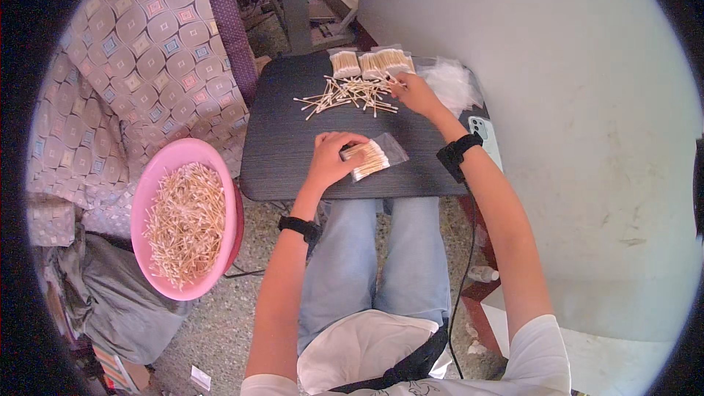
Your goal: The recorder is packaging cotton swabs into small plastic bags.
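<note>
Under my left hand, fingers pressed down on it, lies the clear plastic bag of wooden cotton swabs, light, slippery and crushable, best gripped at its open mouth, while my right hand pinches from the loose swabs beyond.

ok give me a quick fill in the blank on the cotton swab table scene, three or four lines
1. The left hand rests on a clear bag of swabs on the dark ____.
2. The right hand reaches into the loose ____ pile.
3. The basin full of swabs at the person's left is ____ in colour.
4. Each wrist wears a ____ band.

Missing words: table; swab; pink; black
</note>
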Available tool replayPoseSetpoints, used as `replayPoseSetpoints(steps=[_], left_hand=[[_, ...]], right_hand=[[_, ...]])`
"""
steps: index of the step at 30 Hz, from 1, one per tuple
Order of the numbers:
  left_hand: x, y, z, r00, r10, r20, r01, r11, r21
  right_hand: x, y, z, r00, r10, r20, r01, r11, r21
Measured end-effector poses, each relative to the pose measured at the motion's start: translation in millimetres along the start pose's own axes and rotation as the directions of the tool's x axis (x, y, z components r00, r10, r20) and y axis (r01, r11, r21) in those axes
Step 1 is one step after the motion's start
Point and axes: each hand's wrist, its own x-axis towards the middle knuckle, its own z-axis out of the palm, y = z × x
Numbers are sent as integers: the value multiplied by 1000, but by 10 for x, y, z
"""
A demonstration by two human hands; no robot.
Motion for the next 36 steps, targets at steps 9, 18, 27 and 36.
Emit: replayPoseSetpoints(steps=[9, 18, 27, 36], left_hand=[[-6, -44, 19, 1000, 21, -20, -21, 1000, 2], [3, -52, 19, 1000, 20, -16, -20, 1000, 1], [-37, -36, -16, 1000, -1, -13, 0, 1000, -3], [3, 43, -1, 1000, -18, -8, 18, 1000, -16]], right_hand=[[-57, 41, -75, 991, 95, -97, -80, 986, 147], [-582, 49, -412, 992, 78, 96, -95, 976, 197], [-1305, 65, -177, 988, -110, 105, 131, 967, -218], [-1488, 90, 218, 984, -153, -87, 94, 872, -480]])
